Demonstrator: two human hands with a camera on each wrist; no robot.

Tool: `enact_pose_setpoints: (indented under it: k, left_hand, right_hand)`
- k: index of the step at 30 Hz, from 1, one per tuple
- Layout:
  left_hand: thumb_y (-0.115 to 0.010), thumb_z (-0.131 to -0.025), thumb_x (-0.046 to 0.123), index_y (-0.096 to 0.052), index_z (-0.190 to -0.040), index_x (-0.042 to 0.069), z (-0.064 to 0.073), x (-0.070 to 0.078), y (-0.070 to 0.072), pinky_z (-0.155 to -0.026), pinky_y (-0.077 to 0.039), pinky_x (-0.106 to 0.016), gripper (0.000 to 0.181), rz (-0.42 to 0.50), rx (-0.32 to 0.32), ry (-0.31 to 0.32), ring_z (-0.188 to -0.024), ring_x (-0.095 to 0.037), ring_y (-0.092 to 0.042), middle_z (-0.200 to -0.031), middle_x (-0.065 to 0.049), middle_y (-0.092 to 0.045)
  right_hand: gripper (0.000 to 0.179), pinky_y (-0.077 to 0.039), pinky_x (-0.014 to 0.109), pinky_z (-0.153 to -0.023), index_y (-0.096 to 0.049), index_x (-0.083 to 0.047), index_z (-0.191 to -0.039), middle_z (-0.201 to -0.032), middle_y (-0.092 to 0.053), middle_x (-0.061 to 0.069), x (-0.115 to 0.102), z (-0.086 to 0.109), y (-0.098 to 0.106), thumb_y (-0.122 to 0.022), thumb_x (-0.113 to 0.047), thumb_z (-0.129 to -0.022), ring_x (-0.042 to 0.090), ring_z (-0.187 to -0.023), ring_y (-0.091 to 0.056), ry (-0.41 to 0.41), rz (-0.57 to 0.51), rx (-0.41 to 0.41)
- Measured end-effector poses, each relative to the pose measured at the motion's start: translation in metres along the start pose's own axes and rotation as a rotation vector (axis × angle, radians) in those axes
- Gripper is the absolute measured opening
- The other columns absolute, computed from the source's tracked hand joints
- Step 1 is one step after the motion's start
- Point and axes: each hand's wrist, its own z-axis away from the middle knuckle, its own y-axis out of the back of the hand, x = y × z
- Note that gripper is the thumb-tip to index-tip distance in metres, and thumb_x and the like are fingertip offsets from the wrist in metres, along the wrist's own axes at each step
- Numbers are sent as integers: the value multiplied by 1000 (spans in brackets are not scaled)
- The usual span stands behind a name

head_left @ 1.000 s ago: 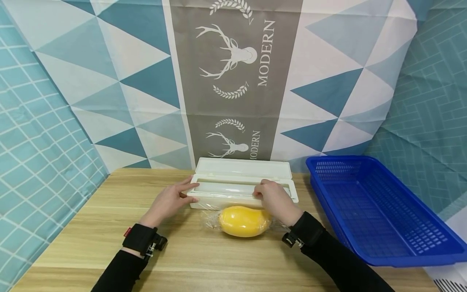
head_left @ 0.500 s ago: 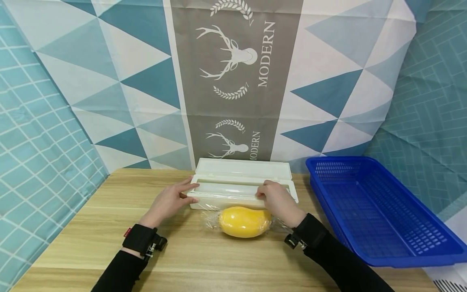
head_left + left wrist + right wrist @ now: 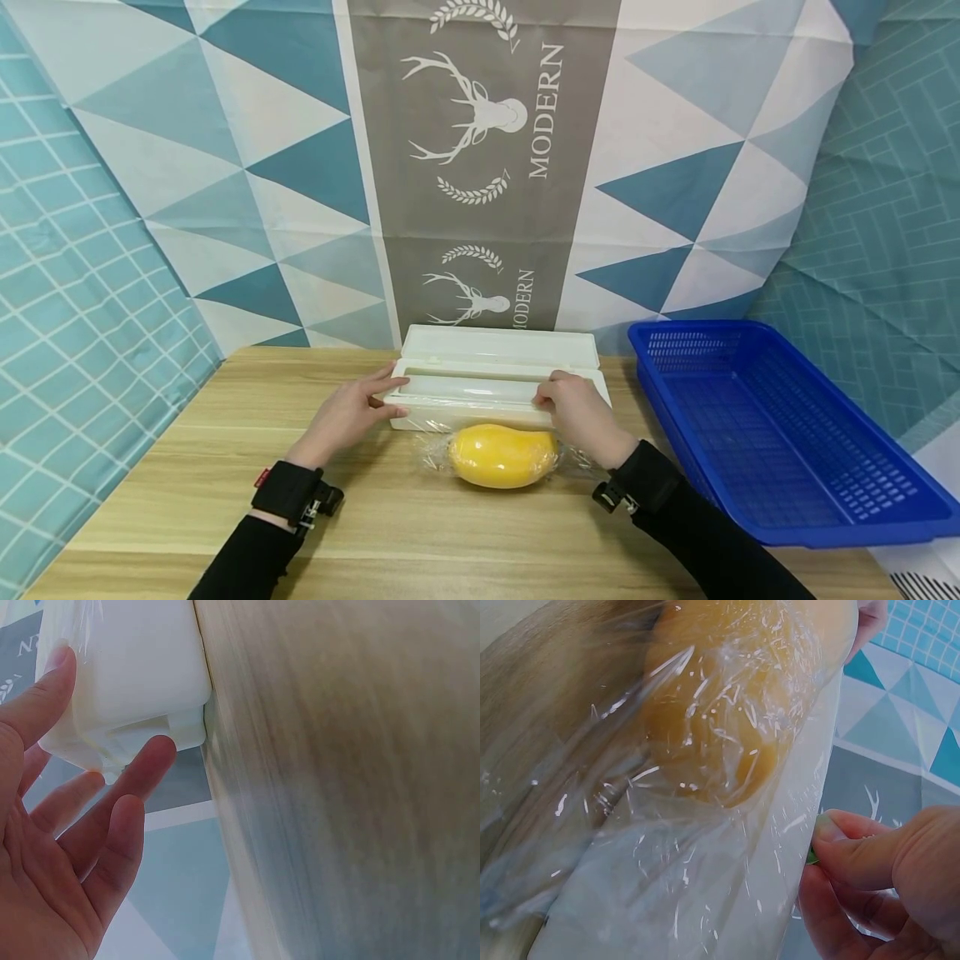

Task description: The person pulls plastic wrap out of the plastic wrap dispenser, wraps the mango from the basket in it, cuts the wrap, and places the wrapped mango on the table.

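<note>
A white cling film box (image 3: 468, 418) lies at the back of the table, its lid (image 3: 501, 343) raised and a roll of film (image 3: 472, 389) inside. My left hand (image 3: 347, 417) holds its left end between thumb and fingers; in the left wrist view the thumb (image 3: 45, 697) lies against the box (image 3: 139, 664). At the front edge, right of the middle, my right hand (image 3: 581, 414) pinches a small green piece (image 3: 812, 856), mostly hidden by the fingers. Clear film (image 3: 667, 877) runs down over a yellow mango-shaped fruit (image 3: 502, 456) in front of the box.
A blue plastic basket (image 3: 787, 537) stands on the right, close beside the right forearm. A patterned cloth wall (image 3: 480, 208) rises directly behind the box. Wooden tabletop (image 3: 420, 542) extends in front of the fruit and to the left.
My right hand has slid a short way to the right along the box's front edge. The left hand, box and fruit have stayed in place.
</note>
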Motion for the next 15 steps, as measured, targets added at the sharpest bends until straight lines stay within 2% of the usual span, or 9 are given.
enact_pose_setpoints:
  k: [6,15]
  left_hand:
    - [-60,-80,53,-51,-131,36,0,-1,1,-53,-40,-30,54,9,13,-14,-75,-2,-56,-146,3,-35]
    - [-59,-81,54,-50,-131,37,0,-1,0,-54,-40,-30,54,5,5,-13,-76,-2,-56,-147,4,-34]
  right_hand:
    - [14,-46,25,-68,-68,-14,-83,-75,-53,-3,1,3,3,-65,-1,-80,13,-72,-55,11,-11,7]
    - [13,-46,25,-69,-69,-14,-81,-74,-52,-4,5,5,4,-66,-2,-79,12,-72,-55,-12,-7,7]
